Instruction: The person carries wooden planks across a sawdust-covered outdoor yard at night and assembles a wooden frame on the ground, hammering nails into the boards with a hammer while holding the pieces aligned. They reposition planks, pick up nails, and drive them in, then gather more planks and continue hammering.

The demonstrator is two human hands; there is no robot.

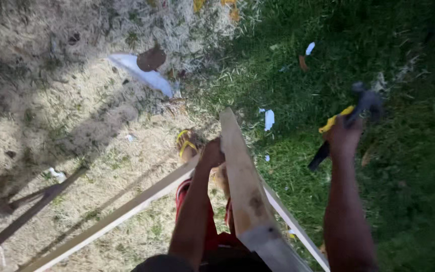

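Observation:
My left hand (211, 152) grips the left edge of a long pale wooden plank (242, 181) that runs from the bottom of the view up toward the grass. My right hand (343, 135) is raised to the right of the plank, shut on a hammer (351, 118) with a yellow and black handle and a dark metal head, which is blurred. A thinner wooden batten (117, 216) runs from the lower left up to the plank beside my left hand. Below it shows my foot in a yellow sandal (187, 143).
Dry pale grass covers the left, green grass the right. A white curved scrap (142, 73) and a brown round piece (151, 59) lie at the top. Small white litter (269, 120) dots the grass. A dark wooden frame (6, 201) stands at the lower left.

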